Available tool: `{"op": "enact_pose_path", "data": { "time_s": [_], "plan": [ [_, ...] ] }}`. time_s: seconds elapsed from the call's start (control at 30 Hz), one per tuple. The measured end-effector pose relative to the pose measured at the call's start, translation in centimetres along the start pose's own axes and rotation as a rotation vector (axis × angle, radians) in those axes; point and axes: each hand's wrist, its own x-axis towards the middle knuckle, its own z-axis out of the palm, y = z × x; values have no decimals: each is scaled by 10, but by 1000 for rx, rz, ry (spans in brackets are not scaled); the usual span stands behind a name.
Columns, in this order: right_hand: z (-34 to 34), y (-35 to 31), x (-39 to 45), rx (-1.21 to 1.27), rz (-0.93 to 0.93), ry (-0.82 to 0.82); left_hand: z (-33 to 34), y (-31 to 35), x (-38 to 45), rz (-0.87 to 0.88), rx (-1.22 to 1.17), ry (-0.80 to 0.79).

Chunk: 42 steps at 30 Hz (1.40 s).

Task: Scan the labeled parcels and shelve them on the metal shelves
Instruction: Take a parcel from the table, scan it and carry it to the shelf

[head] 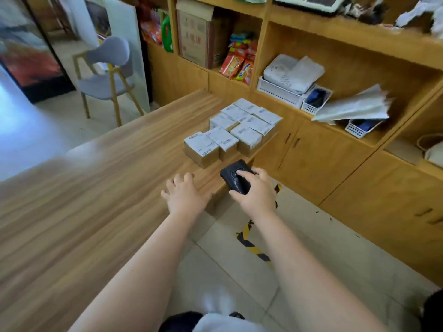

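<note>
Several small brown cardboard parcels (232, 130) with white shipping labels stand packed together at the far right edge of the wooden table (96, 188). My right hand (256, 190) grips a black handheld scanner (236, 176), thumb on its top button, just short of the nearest parcel (201, 147). My left hand (185, 195) hovers with fingers spread over the table edge, left of the scanner, holding nothing. No metal shelves are in view.
Wooden shelving and cabinets (335, 149) line the right side, holding white baskets (282, 92), folded bags, snack packs and a carton. A grey chair (107, 77) stands beyond the table. Yellow-black tape (251, 243) marks the tiled floor.
</note>
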Motion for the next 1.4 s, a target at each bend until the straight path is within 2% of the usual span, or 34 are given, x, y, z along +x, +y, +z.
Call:
{"op": "enact_pose_path", "data": {
  "time_s": [0.3, 0.5, 0.6, 0.7, 0.83, 0.97, 1.07, 1.17, 1.27, 1.4],
  "plan": [
    [49, 11, 161, -3, -103, -237, 34, 7, 116, -101, -148, -78],
    [87, 7, 263, 2, -89, -275, 60, 5, 215, -59, -189, -243],
    [97, 7, 303, 11, -77, -291, 68, 3, 260, 10, -131, -321],
    [104, 7, 336, 46, -69, -306, 79, -4, 290, 114, -57, -306],
    [116, 3, 371, 64, -89, -339, 92, -12, 302, 116, -200, -273],
    [128, -7, 397, 78, -142, -424, 87, -7, 299, 0, -441, -184],
    [135, -25, 412, 115, -234, -499, 71, -3, 293, -122, -483, -36],
    [137, -51, 425, 127, -363, -609, 51, -4, 290, -230, -394, 92],
    [136, -77, 433, 32, -541, -702, 37, -12, 293, -237, -209, 203],
    [128, -103, 431, -101, -688, -771, 17, -21, 293, -287, 46, 145]
  ]
}}
